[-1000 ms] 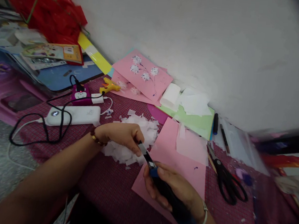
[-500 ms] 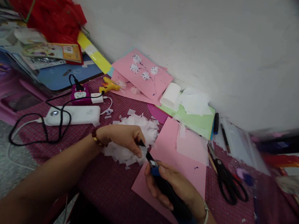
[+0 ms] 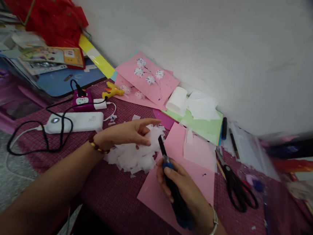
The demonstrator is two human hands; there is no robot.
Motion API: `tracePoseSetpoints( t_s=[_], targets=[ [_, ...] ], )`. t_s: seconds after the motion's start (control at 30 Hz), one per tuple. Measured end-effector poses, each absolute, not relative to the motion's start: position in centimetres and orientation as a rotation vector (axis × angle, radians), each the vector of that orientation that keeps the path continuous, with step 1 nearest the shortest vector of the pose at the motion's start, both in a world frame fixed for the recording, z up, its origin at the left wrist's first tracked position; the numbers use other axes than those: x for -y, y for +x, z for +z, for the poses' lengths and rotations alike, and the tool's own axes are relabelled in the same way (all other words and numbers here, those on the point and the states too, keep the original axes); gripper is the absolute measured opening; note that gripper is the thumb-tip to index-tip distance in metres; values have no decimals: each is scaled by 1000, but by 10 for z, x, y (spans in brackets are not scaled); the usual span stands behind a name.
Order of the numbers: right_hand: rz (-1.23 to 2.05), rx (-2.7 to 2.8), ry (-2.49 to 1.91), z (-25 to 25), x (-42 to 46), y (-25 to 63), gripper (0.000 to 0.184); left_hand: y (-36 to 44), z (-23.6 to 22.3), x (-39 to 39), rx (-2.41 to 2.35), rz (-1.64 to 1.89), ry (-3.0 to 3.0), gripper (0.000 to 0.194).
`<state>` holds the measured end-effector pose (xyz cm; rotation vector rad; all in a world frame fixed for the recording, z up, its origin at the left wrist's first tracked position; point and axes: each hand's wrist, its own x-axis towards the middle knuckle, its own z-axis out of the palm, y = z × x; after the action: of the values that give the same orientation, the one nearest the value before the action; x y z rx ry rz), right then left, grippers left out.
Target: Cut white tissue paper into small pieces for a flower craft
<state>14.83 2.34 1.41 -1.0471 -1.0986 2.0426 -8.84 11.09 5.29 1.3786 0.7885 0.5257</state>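
Note:
My right hand [image 3: 179,183] is wrapped round a black and blue utility knife [image 3: 175,196]. Its dark blade [image 3: 161,145] is out, pointing up and to the left. My left hand [image 3: 129,132], wearing a beaded bracelet, hovers over a heap of small white paper pieces [image 3: 131,159]. Its index finger is stretched out and its thumb stands apart, with nothing visible between them. The left fingertips are near the blade but not touching it. Below the knife lies a pink paper sheet [image 3: 152,190], with a paler piece [image 3: 197,150] on it.
Black scissors [image 3: 238,188] lie at the right, near markers [image 3: 224,128]. Pink cards with white flowers [image 3: 149,75], a white paper roll [image 3: 177,99] and green paper [image 3: 203,127] lie by the wall. A yellow glue gun [image 3: 112,90], a power bank [image 3: 75,122] and cables are at left.
My left fingers have come off the knife blade and opened, and the hand has risen slightly. The right hand has tilted the knife so the blade points more upward.

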Motion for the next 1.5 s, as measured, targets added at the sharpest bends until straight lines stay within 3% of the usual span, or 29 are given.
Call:
tracePoseSetpoints(
  t_s=[0.17,0.3,0.57,0.7,0.9,1.17,1.23,1.33,1.5],
  targets=[
    [1798,1108,-1209,14,-25,143,25,-85,51,-104,-678,548,1400,82],
    [1684,971,-1214,14,-29,141,30,-81,43,-101,-583,501,1399,76],
    [1841,925,-1027,15,-32,145,35,-79,41,-99,-506,390,1346,72],
    [1807,942,-1090,16,-34,149,35,-92,55,-98,-552,514,1291,71],
    [1802,995,-1127,16,-33,145,30,-95,64,-97,-704,653,1358,54],
    [1827,957,-971,20,-28,145,34,-68,42,-96,-648,487,1533,68],
    [1798,954,-983,22,-29,147,34,-67,39,-98,-697,503,1495,58],
    [1786,938,-983,22,-30,148,36,-68,36,-101,-738,457,1470,24],
    [1808,910,-962,20,-31,148,39,-67,36,-102,-767,529,1503,22]
  ],
)
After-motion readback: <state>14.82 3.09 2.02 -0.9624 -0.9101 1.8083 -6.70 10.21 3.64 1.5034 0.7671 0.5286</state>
